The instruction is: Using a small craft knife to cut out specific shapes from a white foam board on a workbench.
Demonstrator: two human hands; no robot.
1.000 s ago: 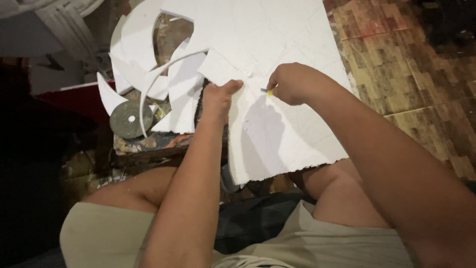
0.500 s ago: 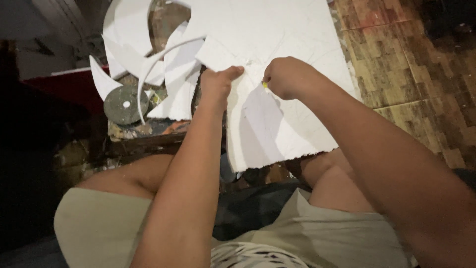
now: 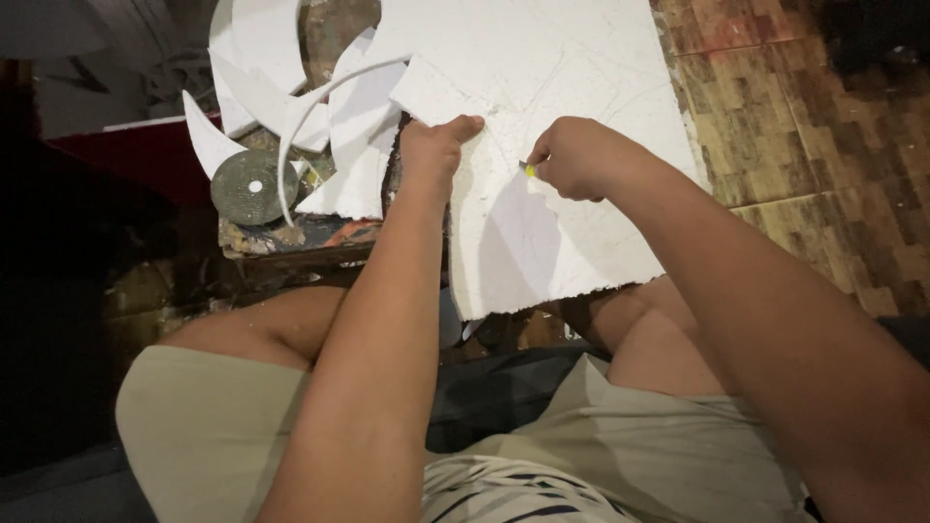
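While the left hand [image 3: 436, 150] presses the left edge of a white foam sheet [image 3: 562, 145] lying above the knees, the right hand [image 3: 572, 157] is clenched around a small yellow-tipped tool [image 3: 529, 170], touching the sheet's middle.

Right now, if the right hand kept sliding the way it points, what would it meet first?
The right hand points left across the white foam sheet. First in that line is probably the left hand, pressing the sheet's left edge, though depth is hard to judge.

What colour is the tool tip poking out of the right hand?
Bright yellow-green tool tip, seen in the head view.
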